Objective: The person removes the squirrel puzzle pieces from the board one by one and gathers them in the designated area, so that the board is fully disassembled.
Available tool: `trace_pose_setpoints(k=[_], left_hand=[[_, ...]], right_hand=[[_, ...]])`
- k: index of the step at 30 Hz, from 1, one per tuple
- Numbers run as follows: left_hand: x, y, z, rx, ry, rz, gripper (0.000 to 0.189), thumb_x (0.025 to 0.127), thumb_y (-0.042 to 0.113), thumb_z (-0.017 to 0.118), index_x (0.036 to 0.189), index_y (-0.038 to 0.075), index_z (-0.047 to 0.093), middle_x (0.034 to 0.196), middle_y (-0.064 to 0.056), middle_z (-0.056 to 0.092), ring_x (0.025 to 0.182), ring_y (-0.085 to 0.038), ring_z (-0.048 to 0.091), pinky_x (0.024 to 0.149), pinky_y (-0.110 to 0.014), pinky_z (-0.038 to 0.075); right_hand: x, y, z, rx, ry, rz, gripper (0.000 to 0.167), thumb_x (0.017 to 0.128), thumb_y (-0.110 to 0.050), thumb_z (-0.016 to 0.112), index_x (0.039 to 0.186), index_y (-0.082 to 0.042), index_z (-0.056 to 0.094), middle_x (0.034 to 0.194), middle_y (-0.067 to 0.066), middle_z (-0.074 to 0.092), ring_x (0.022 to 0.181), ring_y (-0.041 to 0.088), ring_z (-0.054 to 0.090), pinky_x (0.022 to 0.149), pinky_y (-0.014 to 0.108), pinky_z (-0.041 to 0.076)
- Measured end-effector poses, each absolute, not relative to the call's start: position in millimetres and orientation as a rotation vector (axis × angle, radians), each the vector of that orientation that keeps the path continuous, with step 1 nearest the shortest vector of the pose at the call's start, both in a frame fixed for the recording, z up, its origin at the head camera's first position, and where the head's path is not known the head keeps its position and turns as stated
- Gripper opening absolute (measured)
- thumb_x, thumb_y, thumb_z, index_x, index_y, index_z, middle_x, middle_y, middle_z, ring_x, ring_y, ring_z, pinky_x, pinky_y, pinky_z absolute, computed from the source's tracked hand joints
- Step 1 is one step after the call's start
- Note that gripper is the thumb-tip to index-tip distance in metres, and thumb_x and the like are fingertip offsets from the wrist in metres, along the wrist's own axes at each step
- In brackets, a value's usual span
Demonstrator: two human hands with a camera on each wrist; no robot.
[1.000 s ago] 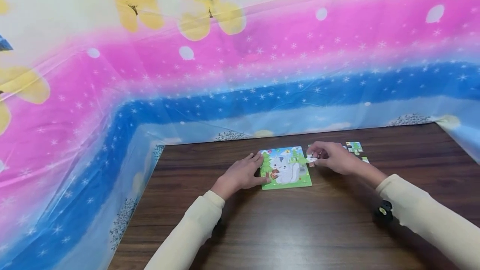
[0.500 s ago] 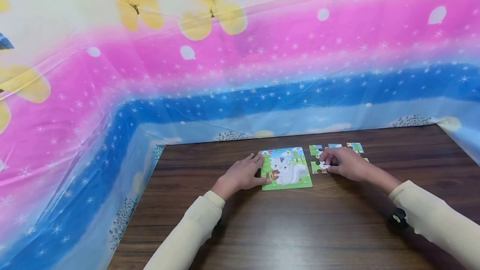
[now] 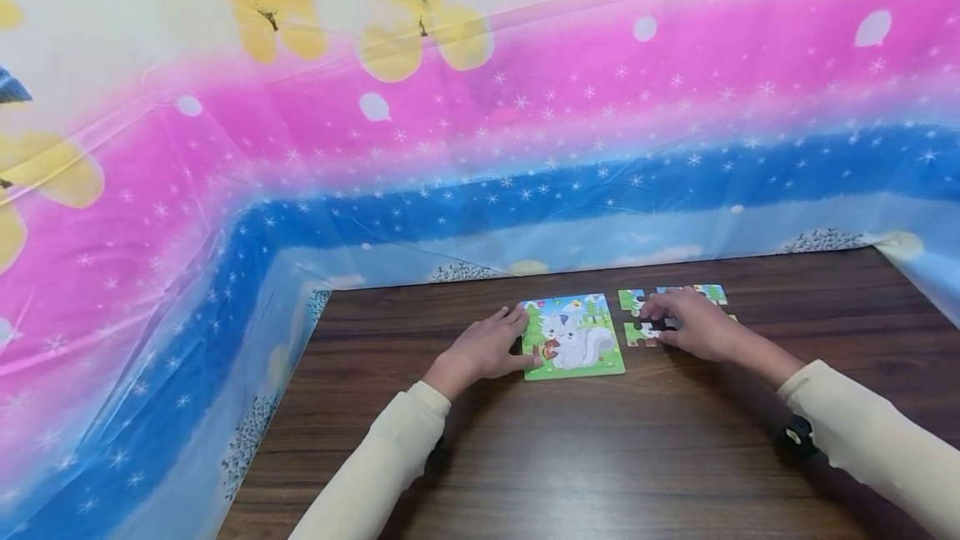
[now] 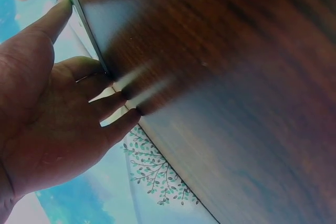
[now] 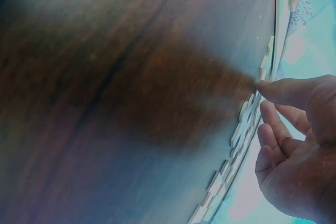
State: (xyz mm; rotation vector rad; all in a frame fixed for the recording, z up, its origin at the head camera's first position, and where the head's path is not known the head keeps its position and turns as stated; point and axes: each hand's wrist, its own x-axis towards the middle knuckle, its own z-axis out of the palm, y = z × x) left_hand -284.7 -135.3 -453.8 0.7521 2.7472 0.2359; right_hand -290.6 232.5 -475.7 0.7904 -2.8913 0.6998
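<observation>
So, one hand rests at the squirrel picture board [image 3: 573, 336] while the other bends over the puzzle pieces [image 3: 640, 335].
With the board as the clock's centre in the head view, the left hand [image 3: 483, 348] sits at nine o'clock, its thumb spread well away from fairly straight fingers; the thumb tip overlaps the board's edge near eight, the fingertips reach it near ten. The right hand [image 3: 693, 325] is at three o'clock, thumb and fingers bent down onto the puzzle pieces; whether they pinch one, I cannot tell. Those pieces lie between two and three o'clock, just beside the board, partly hidden by that hand. Everything rests on a dark wood-grain table [image 3: 562, 448], with a pink-and-blue printed cloth [image 3: 450, 219] beyond its far edge at twelve. Both arms wear pale sleeves [image 3: 386, 448].
</observation>
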Motion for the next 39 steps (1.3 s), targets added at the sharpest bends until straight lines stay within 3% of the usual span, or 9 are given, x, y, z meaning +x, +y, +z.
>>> trace_pose_setpoints(k=[13, 18, 25, 32, 39], left_hand=[[-286.6, -135.3, -454.3, 0.755, 2.751, 0.223, 0.083, 0.106, 0.061, 0.054, 0.170, 0.018, 0.024, 0.180, -0.002, 0.016, 0.167, -0.026, 0.017, 0.131, -0.056, 0.026], [-288.2, -128.1, -451.1, 0.719, 2.765, 0.192, 0.085, 0.104, 0.066, 0.052, 0.169, 0.016, 0.030, 0.178, -0.005, 0.023, 0.165, -0.027, 0.024, 0.128, -0.053, 0.035], [-285.3, -116.8, -454.7, 0.650, 2.825, 0.147, 0.089, 0.100, 0.068, 0.056, 0.165, 0.011, 0.038, 0.175, -0.008, 0.032, 0.161, -0.029, 0.034, 0.125, -0.052, 0.040], [-282.5, -105.6, -450.9, 0.570, 2.890, 0.110, 0.096, 0.093, 0.073, 0.064, 0.160, 0.007, 0.046, 0.166, -0.013, 0.047, 0.148, -0.032, 0.053, 0.114, -0.050, 0.052], [-281.4, -102.3, -452.3, 0.546, 2.905, 0.073, 0.102, 0.090, 0.075, 0.066, 0.163, 0.008, 0.042, 0.171, -0.011, 0.039, 0.155, -0.030, 0.045, 0.116, -0.049, 0.051]], right_hand=[[-271.7, 206.6, -465.2, 0.823, -2.875, 0.690, 0.026, 0.095, -0.015, 0.078, 0.121, -0.011, 0.076, 0.118, 0.008, 0.073, 0.110, 0.029, 0.063, 0.092, 0.054, 0.052], [-264.5, 193.2, -461.0, 0.868, -2.898, 0.741, 0.027, 0.095, -0.015, 0.079, 0.122, -0.010, 0.075, 0.123, 0.009, 0.073, 0.119, 0.034, 0.063, 0.101, 0.060, 0.050], [-261.2, 174.1, -461.9, 0.896, -2.943, 0.705, 0.029, 0.095, -0.016, 0.078, 0.124, -0.010, 0.075, 0.125, 0.010, 0.072, 0.120, 0.033, 0.061, 0.098, 0.056, 0.052], [-263.0, 159.2, -468.0, 0.836, -3.012, 0.671, 0.045, 0.089, -0.023, 0.085, 0.130, -0.009, 0.071, 0.125, 0.010, 0.070, 0.119, 0.032, 0.063, 0.101, 0.056, 0.053], [-265.9, 153.3, -469.3, 0.807, -3.018, 0.673, 0.050, 0.088, -0.021, 0.086, 0.134, -0.008, 0.069, 0.119, 0.009, 0.070, 0.111, 0.027, 0.062, 0.091, 0.047, 0.054]])
